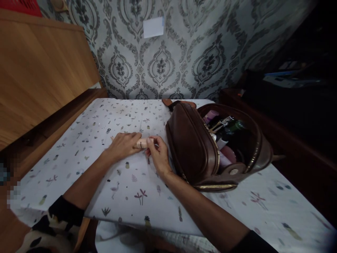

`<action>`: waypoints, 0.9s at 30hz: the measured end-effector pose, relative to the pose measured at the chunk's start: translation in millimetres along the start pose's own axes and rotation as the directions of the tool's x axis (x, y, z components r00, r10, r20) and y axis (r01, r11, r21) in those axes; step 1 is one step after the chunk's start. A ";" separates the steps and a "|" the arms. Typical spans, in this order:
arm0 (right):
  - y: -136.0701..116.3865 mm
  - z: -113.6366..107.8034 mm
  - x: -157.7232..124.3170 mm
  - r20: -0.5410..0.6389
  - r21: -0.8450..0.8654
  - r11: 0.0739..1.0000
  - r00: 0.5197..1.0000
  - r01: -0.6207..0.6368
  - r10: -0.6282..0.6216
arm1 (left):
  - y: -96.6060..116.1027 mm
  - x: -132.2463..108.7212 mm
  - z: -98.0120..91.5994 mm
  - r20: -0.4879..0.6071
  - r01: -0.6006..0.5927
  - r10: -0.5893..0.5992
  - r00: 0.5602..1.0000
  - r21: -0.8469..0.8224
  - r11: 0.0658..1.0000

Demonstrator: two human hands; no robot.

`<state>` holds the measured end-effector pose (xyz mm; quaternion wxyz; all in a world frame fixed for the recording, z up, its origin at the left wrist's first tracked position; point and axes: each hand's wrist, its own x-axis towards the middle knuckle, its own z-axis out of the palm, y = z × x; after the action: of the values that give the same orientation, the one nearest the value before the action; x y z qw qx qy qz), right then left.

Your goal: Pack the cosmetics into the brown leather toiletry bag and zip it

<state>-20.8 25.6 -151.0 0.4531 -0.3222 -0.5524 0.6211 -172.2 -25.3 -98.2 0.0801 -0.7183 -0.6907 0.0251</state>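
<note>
Both my hands meet over a small beige tube [142, 143] lying on a white patterned cloth [105, 119]. My left hand [123, 144] lies over the tube's left part, fingers curled on it. My right hand [157, 154] pinches the tube's right end with fingertips. Just right of my hands stands an open brown leather bag [192, 147] with a gold zip, holding several cosmetic items [223, 135].
A wooden headboard or cabinet [39, 70] rises on the left. Patterned grey wallpaper [184, 52] with a white note [153, 27] is behind. Dark furniture with papers [289, 79] stands at the right. The cloth extends toward me on both sides.
</note>
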 end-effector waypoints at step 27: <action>-1.1 2.7 -2.2 0.036 0.040 0.995 0.996 -0.089 0.087 | -17.1 -0.2 14.4 -0.216 -0.096 0.118 0.969 0.109 0.989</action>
<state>-22.1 22.5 -149.7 0.4225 -0.3260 -0.5322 0.6572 -191.2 -23.8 -109.9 0.1903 -0.7481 -0.6355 -0.0174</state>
